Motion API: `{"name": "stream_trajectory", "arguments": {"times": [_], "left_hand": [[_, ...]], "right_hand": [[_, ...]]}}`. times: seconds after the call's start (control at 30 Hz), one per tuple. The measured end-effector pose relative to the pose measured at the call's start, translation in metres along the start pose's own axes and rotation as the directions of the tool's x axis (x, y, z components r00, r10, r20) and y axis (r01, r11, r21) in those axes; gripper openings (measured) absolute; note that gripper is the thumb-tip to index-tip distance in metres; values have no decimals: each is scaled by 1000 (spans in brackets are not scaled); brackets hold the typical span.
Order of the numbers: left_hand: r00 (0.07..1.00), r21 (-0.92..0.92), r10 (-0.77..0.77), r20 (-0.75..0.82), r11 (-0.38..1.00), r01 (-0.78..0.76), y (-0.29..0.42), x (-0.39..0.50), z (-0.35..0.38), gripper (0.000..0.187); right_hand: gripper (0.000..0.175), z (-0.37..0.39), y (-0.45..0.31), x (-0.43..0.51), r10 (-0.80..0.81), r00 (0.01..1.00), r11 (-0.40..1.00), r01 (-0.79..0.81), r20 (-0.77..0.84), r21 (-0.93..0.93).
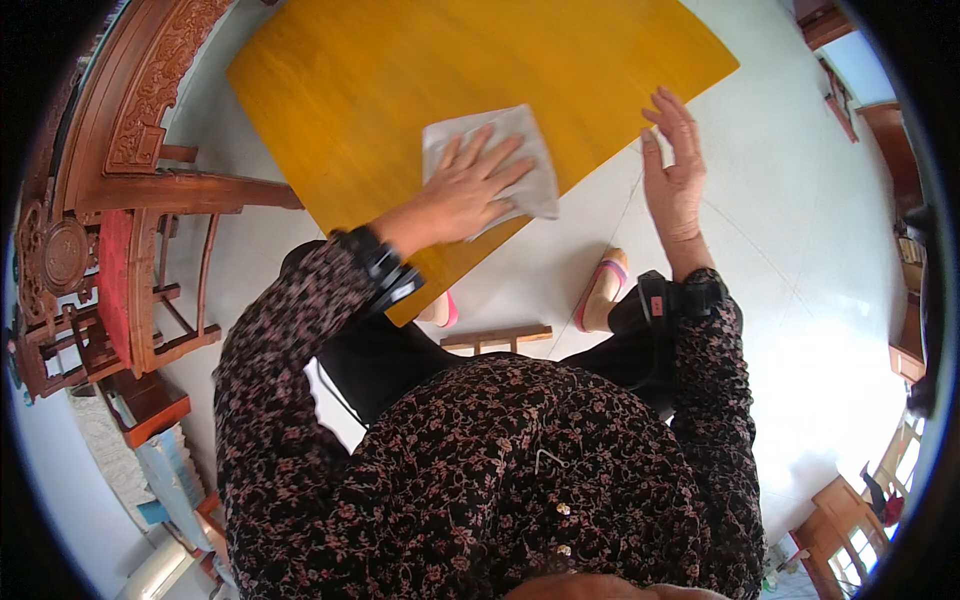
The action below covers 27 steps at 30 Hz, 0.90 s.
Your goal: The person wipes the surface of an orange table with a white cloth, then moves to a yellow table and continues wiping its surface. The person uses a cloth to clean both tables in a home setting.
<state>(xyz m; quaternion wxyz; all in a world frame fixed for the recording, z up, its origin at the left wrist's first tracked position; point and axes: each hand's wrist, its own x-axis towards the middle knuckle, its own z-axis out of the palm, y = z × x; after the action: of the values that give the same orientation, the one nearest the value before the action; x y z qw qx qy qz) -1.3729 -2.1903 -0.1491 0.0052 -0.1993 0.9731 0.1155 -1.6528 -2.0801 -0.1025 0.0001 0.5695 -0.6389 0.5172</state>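
My left hand lies palm down, fingers spread, on a pale grey cloth. It presses the cloth flat against a yellow-brown wooden tabletop rather than gripping it. One side of the cloth reaches the tabletop's near right edge. Off that same edge, my right hand is held up with its fingers apart and nothing in it. Both wrists carry black strapped devices. What lies under my left palm is hidden.
Carved wooden furniture and a wooden chair stand at the left, close to the tabletop's corner. Below me is a low wooden bar, between my feet in pink-edged shoes. Pale tiled floor extends to the right.
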Motion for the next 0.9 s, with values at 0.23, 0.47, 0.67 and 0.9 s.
{"name": "stream_trajectory", "arguments": {"times": [0.23, 0.47, 0.67, 0.9], "left_hand": [[978, -451, -5, -207, 888, -91, -38, 71, -28, 55], [880, -533, -402, -253, 817, 221, -37, 70, -11, 29], [872, -291, -337, -354, 926, 240, -27, 95, 0, 12], [842, -205, -385, -377, 921, 330, -32, 89, -5, 10]], "right_hand": [[47, 26, 24, -8, -89, 988, 982, 109, 128, -158], [39, 31, 33, -17, -5, 974, 965, 64, 226, -255], [40, 35, 36, -14, 10, 976, 967, 46, 218, -249], [41, 26, 23, -15, 112, 973, 984, -80, 203, -159]]}}
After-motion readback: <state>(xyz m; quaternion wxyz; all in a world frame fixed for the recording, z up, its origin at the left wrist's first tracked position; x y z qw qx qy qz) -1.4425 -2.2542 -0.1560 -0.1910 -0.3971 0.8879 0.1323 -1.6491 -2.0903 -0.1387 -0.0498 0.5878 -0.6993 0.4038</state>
